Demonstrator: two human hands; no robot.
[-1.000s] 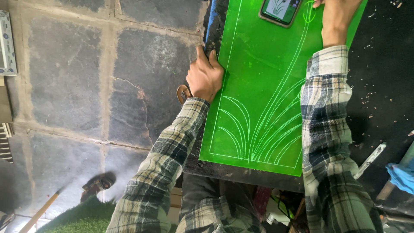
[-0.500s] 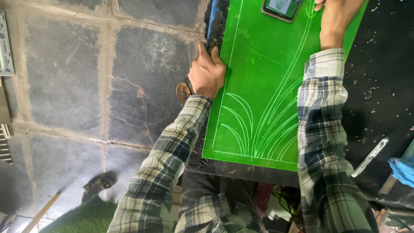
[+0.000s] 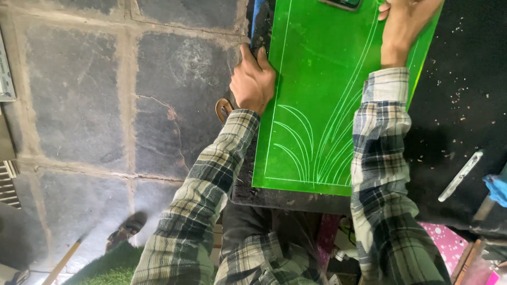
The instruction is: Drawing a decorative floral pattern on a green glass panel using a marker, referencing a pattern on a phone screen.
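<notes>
Green sheet (image 3: 327, 100) flat on black worktop (image 3: 465, 105), long axis running away from camera, near edge just short of worktop front edge. White scribed lines on it: straight border along left and bottom, fan of curved arcs in lower half.

Left hand (image 3: 253, 82) on sheet's left edge, palm down, fingers (image 3: 262, 57) loosely curled over the edge, thumb side on worktop beside it. Pressing, not gripping round anything.

Right hand (image 3: 406, 24) near top right of sheet, fingers partly cut off by frame top, curled; cannot tell whether holding something. Thumb (image 3: 384, 9) just visible next to a dark phone-like object (image 3: 343, 3) lying at sheet's top edge, mostly out of frame.

Both arms in plaid sleeves.

Worktop right of sheet: scattered light chips, slim silver tool (image 3: 460, 176) lying diagonal, blue cloth (image 3: 496, 187) at far right edge.

Left of worktop: grey stone slab floor (image 3: 79, 95), well below. Sandal (image 3: 125, 230) and wooden handle (image 3: 66, 259) down there, patch of green turf (image 3: 105, 269) at bottom.
</notes>
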